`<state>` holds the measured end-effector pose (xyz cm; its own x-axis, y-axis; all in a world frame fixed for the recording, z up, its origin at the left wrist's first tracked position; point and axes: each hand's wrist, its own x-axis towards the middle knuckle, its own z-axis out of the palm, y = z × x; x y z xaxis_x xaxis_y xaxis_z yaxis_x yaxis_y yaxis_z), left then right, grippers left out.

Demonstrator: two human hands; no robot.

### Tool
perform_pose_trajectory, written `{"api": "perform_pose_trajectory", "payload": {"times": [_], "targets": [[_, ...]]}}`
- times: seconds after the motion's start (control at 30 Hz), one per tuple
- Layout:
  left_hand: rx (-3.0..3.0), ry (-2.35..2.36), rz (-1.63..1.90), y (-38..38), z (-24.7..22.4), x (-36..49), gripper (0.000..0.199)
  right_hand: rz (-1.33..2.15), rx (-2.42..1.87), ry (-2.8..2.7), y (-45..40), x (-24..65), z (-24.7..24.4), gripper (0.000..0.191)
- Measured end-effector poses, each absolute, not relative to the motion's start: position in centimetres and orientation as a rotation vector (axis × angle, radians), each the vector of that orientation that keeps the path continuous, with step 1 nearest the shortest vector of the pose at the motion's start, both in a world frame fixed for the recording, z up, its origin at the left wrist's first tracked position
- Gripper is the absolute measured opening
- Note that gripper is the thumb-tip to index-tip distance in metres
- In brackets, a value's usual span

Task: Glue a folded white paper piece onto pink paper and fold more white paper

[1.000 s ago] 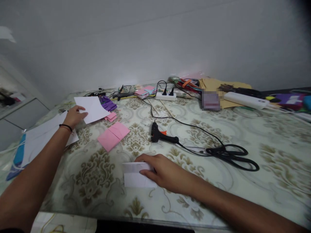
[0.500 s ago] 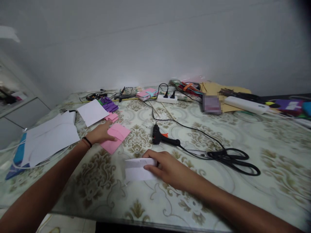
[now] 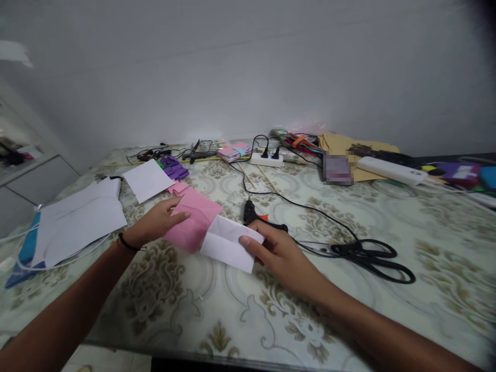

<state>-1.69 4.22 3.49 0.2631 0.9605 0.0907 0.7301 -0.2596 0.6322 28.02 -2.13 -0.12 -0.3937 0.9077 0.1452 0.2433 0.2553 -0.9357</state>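
Between thumb and fingers, my left hand (image 3: 160,222) grips a pink paper envelope (image 3: 196,219) by its left side, lifted a little off the table. My right hand (image 3: 271,243) pinches a folded white paper (image 3: 228,243) at its right end. The white paper's left edge overlaps the right side of the pink envelope in this view; whether they touch I cannot tell. Just behind my right hand lies a black glue gun (image 3: 251,211) with an orange trigger. Black-handled scissors (image 3: 360,253) rest to the right, the cord crossing near them.
White sheets (image 3: 83,222) lie on a blue folder (image 3: 29,243) at the left. Beyond them are a white square paper (image 3: 149,180), small pink pieces (image 3: 178,187) and purple strips (image 3: 174,169). A power strip (image 3: 266,159) with two plugs stands at the back; brown envelopes (image 3: 372,142) lie back right.
My left hand has taken hold of the pink envelope and raised it, moving it right. My right hand has tilted the folded white paper and brought it up against the envelope in view.
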Motion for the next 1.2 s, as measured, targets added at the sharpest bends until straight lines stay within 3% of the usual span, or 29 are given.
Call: {"api": "perform_pose_trajectory", "payload": {"times": [0.27, 0.53, 0.8, 0.93, 1.2], "targets": [[1.799, 1.075, 0.725, -1.4, 3.7, 3.4, 0.04, 0.883, -0.963, -1.657, -1.3, 28.7, 0.1, 0.024], [1.272, 0.722, 0.731, -2.9, 0.7, 4.6, 0.045, 1.095, -1.092, -1.548, -1.9, 28.2, 0.0, 0.026], [1.541, 0.886, 0.719, -4.0, -0.1, 5.6, 0.044, 0.932, -1.097, -1.551, -3.0, 27.5, -1.0, 0.021], [1.5, 0.926, 0.706, -3.8, 0.1, 5.4, 0.038, 0.861, -1.018, -1.634, -3.5, 27.5, -1.0, 0.032], [1.486, 0.997, 0.802, -3.7, 0.9, 4.9, 0.036, 0.795, -0.948, -1.853, -3.6, 27.8, -0.4, 0.025]]}}
